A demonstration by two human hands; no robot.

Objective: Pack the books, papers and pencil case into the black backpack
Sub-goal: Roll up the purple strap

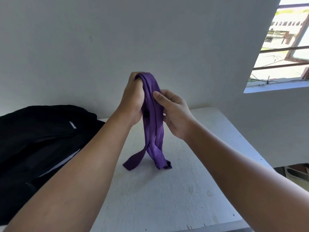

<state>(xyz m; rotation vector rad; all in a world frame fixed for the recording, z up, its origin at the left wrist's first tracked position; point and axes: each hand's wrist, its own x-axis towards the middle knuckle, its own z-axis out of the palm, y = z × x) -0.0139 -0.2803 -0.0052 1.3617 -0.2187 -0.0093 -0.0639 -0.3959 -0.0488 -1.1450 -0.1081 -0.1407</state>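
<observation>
A purple necktie (153, 131) hangs folded over my left hand (133, 99), which is closed around its top loop above the table. My right hand (173, 113) pinches the tie's hanging strands from the right side, thumb in front. Both tie ends dangle down and touch the white table (167, 198). The black backpack (41, 139) lies on the table's left side, its opening facing me with a white sheet edge (66, 159) showing inside. No books or pencil case are in sight.
A white wall stands right behind the table. A barred window (282, 52) is at the upper right. The table's right edge drops to the floor, where some items (296, 173) lie.
</observation>
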